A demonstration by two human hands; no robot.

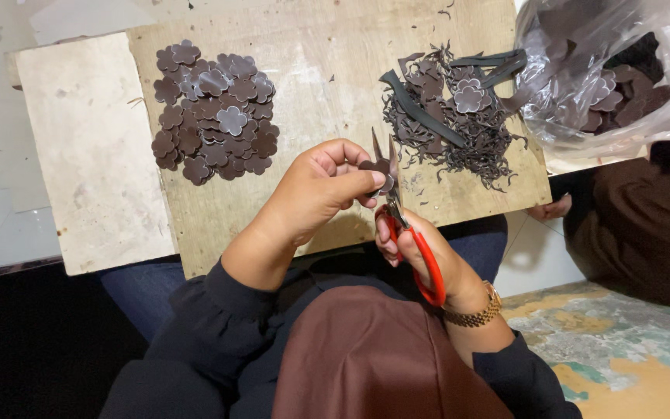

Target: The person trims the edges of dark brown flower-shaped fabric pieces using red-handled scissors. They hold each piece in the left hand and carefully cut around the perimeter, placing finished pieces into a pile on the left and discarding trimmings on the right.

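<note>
Red-handled scissors (pixel 409 233) sit gripped in the right hand (pixel 420 252), blades parted around a small dark flower piece (pixel 378 167) pinched by the left hand (pixel 316 190). On the table (pixel 327 70), cut flowers (pixel 215 112) pile at ten o'clock, scraps (pixel 451 116) at one o'clock, a plastic bag (pixel 614 70) at two.

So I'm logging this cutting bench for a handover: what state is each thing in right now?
Scissors: red-handled, blades open, held in the right hand.
Small dark piece: pinched in the left hand, between the blades.
Flower-shaped cutouts: piled loosely on the wooden board.
Offcut strips: a tangled heap on the board.
Plastic bag: open, holding more dark pieces.
</note>
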